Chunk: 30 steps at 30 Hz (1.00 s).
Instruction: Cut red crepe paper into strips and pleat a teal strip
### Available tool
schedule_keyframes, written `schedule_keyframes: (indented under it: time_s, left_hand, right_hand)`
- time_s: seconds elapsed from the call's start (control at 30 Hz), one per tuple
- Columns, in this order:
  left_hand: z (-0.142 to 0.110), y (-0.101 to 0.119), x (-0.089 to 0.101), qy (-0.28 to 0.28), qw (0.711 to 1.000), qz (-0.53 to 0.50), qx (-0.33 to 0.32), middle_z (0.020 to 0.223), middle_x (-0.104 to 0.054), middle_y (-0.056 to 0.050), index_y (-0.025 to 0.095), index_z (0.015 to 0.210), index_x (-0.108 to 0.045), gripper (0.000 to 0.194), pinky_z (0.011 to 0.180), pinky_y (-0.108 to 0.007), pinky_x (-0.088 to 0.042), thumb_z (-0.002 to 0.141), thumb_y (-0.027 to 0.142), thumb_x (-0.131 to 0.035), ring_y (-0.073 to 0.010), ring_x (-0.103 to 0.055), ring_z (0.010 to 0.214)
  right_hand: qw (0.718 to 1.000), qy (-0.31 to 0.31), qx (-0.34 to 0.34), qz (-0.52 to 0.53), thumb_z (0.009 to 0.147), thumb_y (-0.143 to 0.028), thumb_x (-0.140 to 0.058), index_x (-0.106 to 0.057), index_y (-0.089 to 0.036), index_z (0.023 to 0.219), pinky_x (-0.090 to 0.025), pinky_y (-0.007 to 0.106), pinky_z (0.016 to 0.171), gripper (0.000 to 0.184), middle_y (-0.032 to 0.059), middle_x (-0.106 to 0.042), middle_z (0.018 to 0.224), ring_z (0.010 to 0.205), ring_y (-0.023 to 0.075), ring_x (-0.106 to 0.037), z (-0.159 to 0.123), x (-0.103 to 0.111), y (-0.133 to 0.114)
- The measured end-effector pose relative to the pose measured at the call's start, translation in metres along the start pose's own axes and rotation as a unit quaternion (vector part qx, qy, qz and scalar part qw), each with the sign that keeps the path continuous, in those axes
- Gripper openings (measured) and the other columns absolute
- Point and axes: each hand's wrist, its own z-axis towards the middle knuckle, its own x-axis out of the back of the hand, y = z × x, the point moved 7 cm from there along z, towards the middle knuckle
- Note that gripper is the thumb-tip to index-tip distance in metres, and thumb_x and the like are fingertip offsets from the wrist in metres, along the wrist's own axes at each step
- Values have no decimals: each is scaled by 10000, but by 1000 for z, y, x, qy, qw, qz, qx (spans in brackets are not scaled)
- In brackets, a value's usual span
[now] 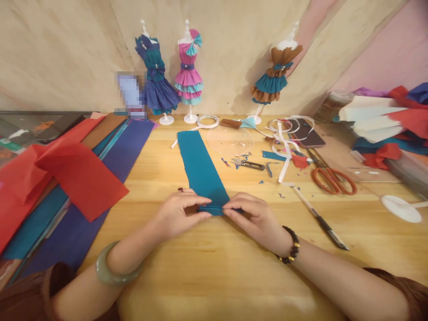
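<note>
A long teal paper strip (200, 167) lies on the wooden table (214, 267), running away from me. Its near end is folded into narrow pleats. My left hand (177, 214) pinches the left side of that folded end, fingers closed on it. My right hand (256, 216) pinches the right side of the same fold. A green bangle sits on my left wrist and a dark bead bracelet on my right.
Red (76, 178), purple (117, 156) and teal paper sheets lie at the left. Orange-handled scissors (332, 178), small snips (247, 164), a craft knife (321, 218), tape roll (207, 121) and white ribbon (284, 151) lie at the right. Three paper-dressed mini mannequins (189, 76) stand at the back.
</note>
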Motion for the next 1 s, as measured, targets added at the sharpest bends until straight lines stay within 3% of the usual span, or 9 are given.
schedule_keyframes:
  time_s: [0.13, 0.37, 0.47, 0.53, 0.6, 0.77, 1.0]
  left_hand:
    - [0, -2, 2, 13, 1000, -4, 24, 804, -742, -39, 195, 881, -734, 138, 684, -267, -521, 797, 292, -684, -156, -665, 721]
    - [1, 0, 1, 8, 999, -34, -9, 716, -735, -26, 201, 775, -736, 135, 660, -275, -500, 838, 247, -625, -144, -653, 657]
    - [0, -2, 1, 9, 1000, -19, 21, 780, -730, -24, 200, 855, -725, 99, 693, -269, -512, 800, 268, -678, -148, -658, 716]
    - [-1, -2, -1, 7, 999, 8, 33, 828, -719, -24, 204, 946, -706, 210, 707, -268, -516, 761, 302, -725, -154, -655, 753]
    - [-2, 3, -3, 4, 999, 32, 13, 838, -712, -25, 207, 977, -698, 254, 708, -272, -511, 754, 324, -736, -159, -646, 765]
    - [-1, 13, -9, -11, 998, 23, -54, 767, -719, -26, 194, 845, -724, 100, 693, -269, -489, 848, 250, -641, -151, -638, 747]
    - [0, 9, -4, 15, 999, 12, -38, 700, -715, -7, 194, 754, -719, 116, 675, -264, -464, 842, 208, -645, -129, -621, 674]
  right_hand:
    - [1000, -3, -9, -9, 879, -211, -590, -698, -221, 865, -532, 270, 640, 109, 39, -709, 771, 697, 149, -650, 0, -1, 1]
    - [1000, -4, -9, -8, 879, -209, -588, -698, -221, 863, -536, 276, 651, 112, 40, -712, 772, 704, 151, -652, 0, 0, 0]
    - [1000, -10, -5, -9, 882, -204, -590, -697, -221, 874, -530, 275, 654, 109, 38, -707, 779, 710, 148, -645, 0, -2, 1]
    - [1000, -17, 1, -14, 880, -197, -594, -696, -215, 878, -523, 272, 660, 103, 36, -700, 778, 714, 145, -638, -1, -4, 0]
    - [999, -24, 11, -23, 880, -193, -596, -696, -210, 881, -519, 275, 672, 101, 35, -694, 778, 722, 144, -632, -1, -6, -1]
    - [997, -45, 35, -46, 884, -202, -594, -693, -206, 898, -516, 293, 691, 101, 43, -694, 787, 735, 154, -626, -2, -12, -7]
    - [997, -32, 15, -63, 862, -235, -630, -687, -223, 1011, -536, 307, 731, 160, 56, -716, 863, 792, 170, -654, -3, -5, 1]
